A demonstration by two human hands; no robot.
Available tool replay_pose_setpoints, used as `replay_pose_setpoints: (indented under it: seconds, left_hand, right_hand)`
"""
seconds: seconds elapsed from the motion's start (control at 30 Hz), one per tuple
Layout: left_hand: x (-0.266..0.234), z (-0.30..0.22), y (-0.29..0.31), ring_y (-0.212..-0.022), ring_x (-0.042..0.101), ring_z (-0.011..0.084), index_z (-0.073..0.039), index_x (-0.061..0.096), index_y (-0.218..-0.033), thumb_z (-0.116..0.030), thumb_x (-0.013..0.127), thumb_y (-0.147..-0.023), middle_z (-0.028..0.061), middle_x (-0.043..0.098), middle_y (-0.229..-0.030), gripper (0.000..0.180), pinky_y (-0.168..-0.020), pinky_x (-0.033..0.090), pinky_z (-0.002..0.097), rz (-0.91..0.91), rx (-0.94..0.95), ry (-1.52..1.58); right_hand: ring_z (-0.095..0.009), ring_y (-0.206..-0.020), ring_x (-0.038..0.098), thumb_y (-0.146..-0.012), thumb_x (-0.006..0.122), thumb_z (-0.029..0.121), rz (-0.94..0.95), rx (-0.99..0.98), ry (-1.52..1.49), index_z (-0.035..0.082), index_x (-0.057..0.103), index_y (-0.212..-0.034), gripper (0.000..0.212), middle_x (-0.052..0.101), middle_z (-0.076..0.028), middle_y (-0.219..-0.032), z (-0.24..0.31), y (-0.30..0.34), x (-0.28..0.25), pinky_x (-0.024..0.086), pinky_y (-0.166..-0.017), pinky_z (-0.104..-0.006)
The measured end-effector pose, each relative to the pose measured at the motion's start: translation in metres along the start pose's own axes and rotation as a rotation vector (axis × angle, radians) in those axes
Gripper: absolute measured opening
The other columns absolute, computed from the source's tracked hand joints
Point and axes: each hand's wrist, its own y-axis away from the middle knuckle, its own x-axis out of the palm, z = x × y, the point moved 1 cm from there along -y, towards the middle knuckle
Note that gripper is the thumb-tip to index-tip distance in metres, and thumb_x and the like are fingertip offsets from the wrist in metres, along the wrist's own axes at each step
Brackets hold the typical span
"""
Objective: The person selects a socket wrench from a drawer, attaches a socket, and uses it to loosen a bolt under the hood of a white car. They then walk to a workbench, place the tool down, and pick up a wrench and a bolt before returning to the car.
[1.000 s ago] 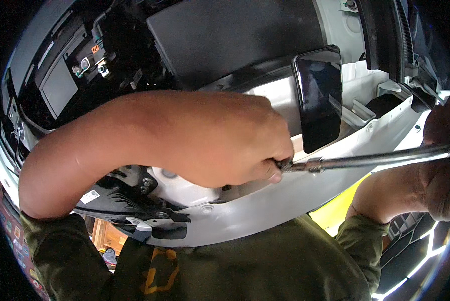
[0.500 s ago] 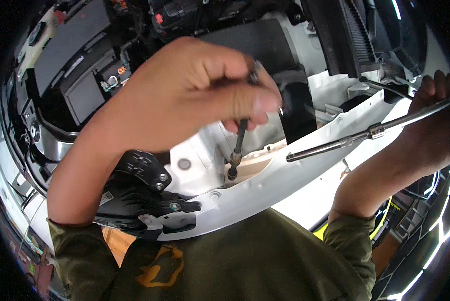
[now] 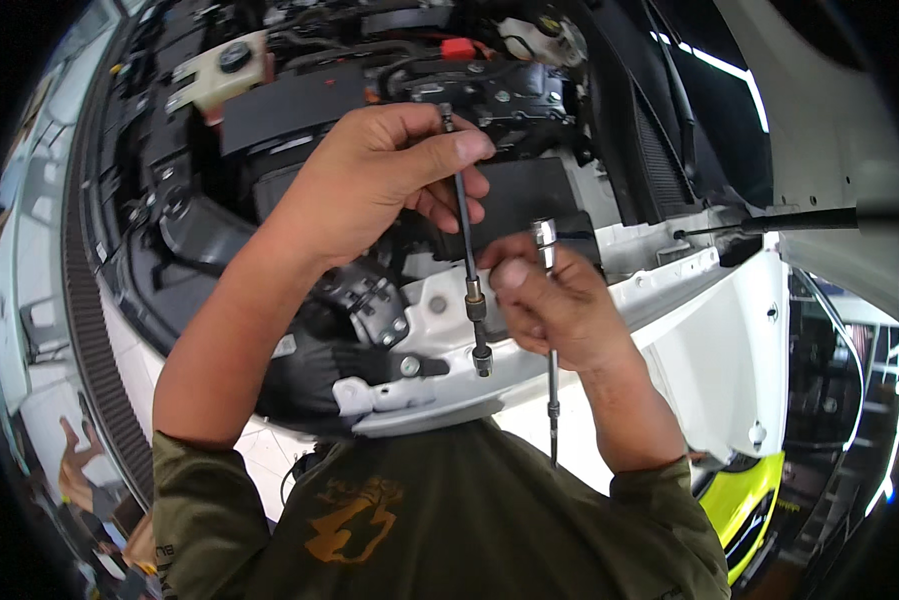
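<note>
Head view: holds two metal tools over the open engine bay [image 3: 319,48] of a car. Pinches a dark metal rod [image 3: 464,220] in the left hand [image 3: 369,165], with thumb and forefinger closed on the upper part of the shaft and the remaining fingers [image 3: 479,187] loosely curled around or beside it. Holds the rod nearly upright, leaning slightly, with the top end poking up above the thumb and a small socket [image 3: 482,362] at the lower end, in line with the white fender [image 3: 639,288]. Cannot tell from this angle about contact between socket and fender.

Grips a silver wrench [image 3: 553,385] in the right hand [image 3: 569,305], fingers bent closely around the handle and thumb reaching toward the rod. Holds the wrench upright, just beside the rod, with the shiny head [image 3: 544,236] above the fist and the thin lower end pointing down toward the olive shirt [image 3: 449,500]. Cannot tell touching from apart between right fingertips and rod.

Shows behind the hands a flat black box [image 3: 539,188], a cream tank [image 3: 204,82] with a black cap [image 3: 235,56], and a red cover [image 3: 457,49]. Includes at right a black strut [image 3: 809,219] and, lower down, a bright yellow car part [image 3: 754,505].
</note>
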Motion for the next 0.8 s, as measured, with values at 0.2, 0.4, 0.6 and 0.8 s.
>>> replay_pose_setpoints:
  seconds: [0.2, 0.4, 0.6, 0.8]
  left_hand:
    - [0.02, -0.011, 0.114, -0.069, 0.061, 0.0117, 0.002, 0.062, -0.106, -0.022, 0.059, -0.092, 0.0068, 0.064, -0.085, 0.028, -0.064, 0.05, 0.0247, -0.32, 0.177, -0.225]
    - [0.076, 0.061, 0.266, -0.076, 0.056, 0.0106, 0.0, 0.049, -0.127, -0.023, 0.052, -0.096, 0.0036, 0.061, -0.088, 0.039, -0.068, 0.045, 0.0253, -0.483, 0.016, -0.004]
    - [0.126, 0.079, 0.34, -0.069, 0.057, 0.0137, -0.001, 0.058, -0.112, -0.014, 0.061, -0.09, 0.0101, 0.063, -0.083, 0.026, -0.064, 0.046, 0.0268, -1.116, 0.201, -0.494]
    - [0.148, 0.103, 0.429, -0.061, 0.059, 0.0263, -0.001, 0.061, -0.101, -0.016, 0.065, -0.087, 0.0145, 0.062, -0.076, 0.021, -0.058, 0.048, 0.033, -1.463, 0.314, -0.65]
  right_hand:
    - [-0.002, -0.048, 0.04, -0.091, 0.062, 0.029, 0.307, -0.024, 0.282, 0.005, 0.06, -0.096, 0.024, 0.052, 0.003, -0.065, -0.013, 0.01, 0.061, 0.031, -0.042, -0.0188]
    - [-0.003, -0.048, 0.043, -0.094, 0.057, 0.024, 0.457, -0.131, 0.135, 0.006, 0.06, -0.096, 0.018, 0.055, 0.0, -0.067, -0.041, 0.033, 0.11, 0.033, -0.042, -0.0199]
    - [-0.004, -0.052, 0.044, -0.096, 0.053, 0.022, 0.68, -0.179, 0.314, 0.002, 0.059, -0.098, 0.02, 0.054, 0.0, -0.067, -0.091, 0.077, 0.172, 0.035, -0.047, -0.0208]
    - [-0.004, -0.06, 0.046, -0.096, 0.052, 0.024, 0.892, -0.281, 0.392, 0.002, 0.059, -0.091, 0.023, 0.052, 0.002, -0.066, -0.129, 0.13, 0.242, 0.037, -0.053, -0.0208]
